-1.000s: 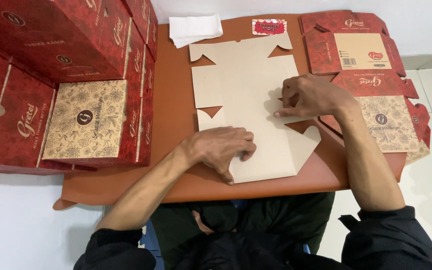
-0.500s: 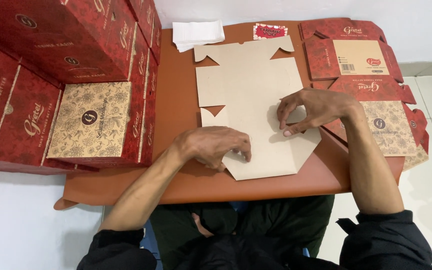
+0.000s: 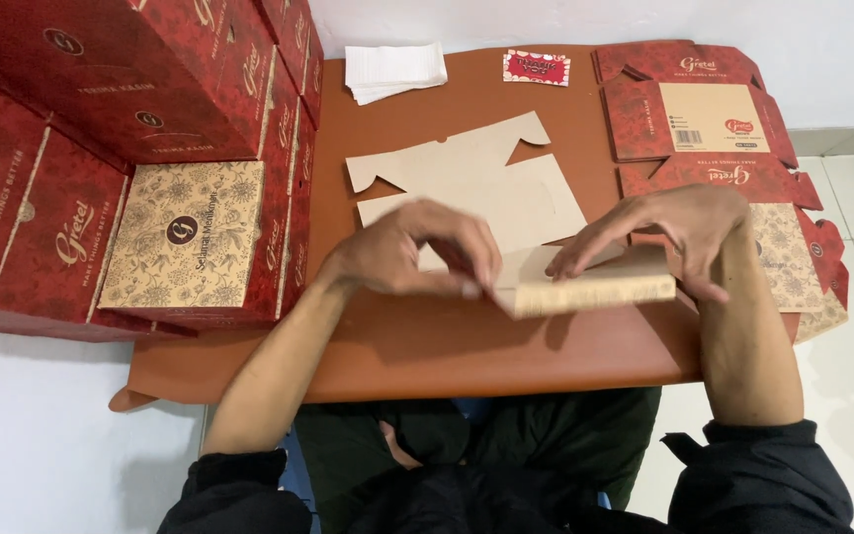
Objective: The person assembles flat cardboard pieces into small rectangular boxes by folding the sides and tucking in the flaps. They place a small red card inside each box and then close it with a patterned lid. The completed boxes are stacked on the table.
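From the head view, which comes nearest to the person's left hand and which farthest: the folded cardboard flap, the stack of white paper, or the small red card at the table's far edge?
Measured from the left hand:
1. Folded cardboard flap, touching the fingertips, just to the right.
2. Stack of white paper, at the table's far edge, roughly straight ahead.
3. Small red card, also at the far edge, further right.

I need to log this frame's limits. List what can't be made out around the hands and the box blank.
Head view only:
- Left hand: motion-blurred, so its grip on the cardboard blank is unclear.
- Blank's near flap: its underside is hidden by the fold and the right hand.
- Stacked red boxes: cut off by the left and top edges.
- Small red card: too small to tell.
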